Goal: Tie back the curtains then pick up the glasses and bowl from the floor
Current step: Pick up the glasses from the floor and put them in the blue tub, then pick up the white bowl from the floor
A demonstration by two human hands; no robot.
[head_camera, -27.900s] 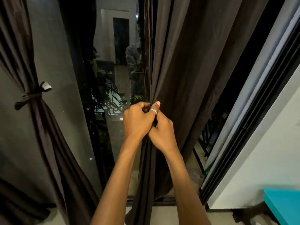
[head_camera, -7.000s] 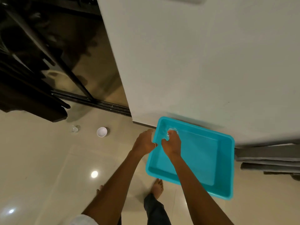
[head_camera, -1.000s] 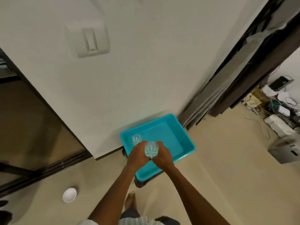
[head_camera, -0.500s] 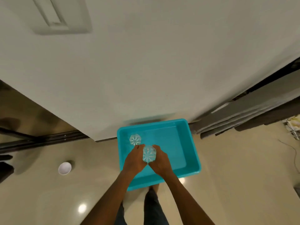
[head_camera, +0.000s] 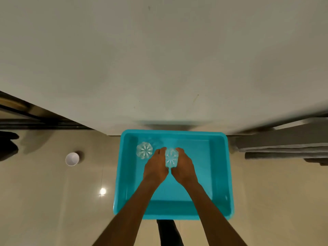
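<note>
Two hands meet at the centre of the frame. The left hand point(head_camera: 155, 168) and right hand point(head_camera: 183, 167) grasp a clear cut-glass tumbler point(head_camera: 171, 158) between them, fingers curled round its sides, low inside a turquoise plastic tub point(head_camera: 174, 216). Whether its base touches the tub's bottom cannot be told. A second tumbler point(head_camera: 144, 150) of the same star pattern stands just left of the hands, toward the tub's upper-left corner. At the left of the frame, well apart from the tub, a small white bowl point(head_camera: 72, 158) sits on the glossy tiled floor point(head_camera: 44, 201), not yet collected. The tub sits against a pale wall point(head_camera: 159, 59) that fills the upper half.

The glass is judged rigid, brittle and smooth, with some weight. A hold round its sides suits it, and it wants a gentle set-down clear of its neighbour to avoid a knock. The bowl looks light and is probably best lifted by its rim. Counted: two tumblers, one bowl, one tub.
</note>
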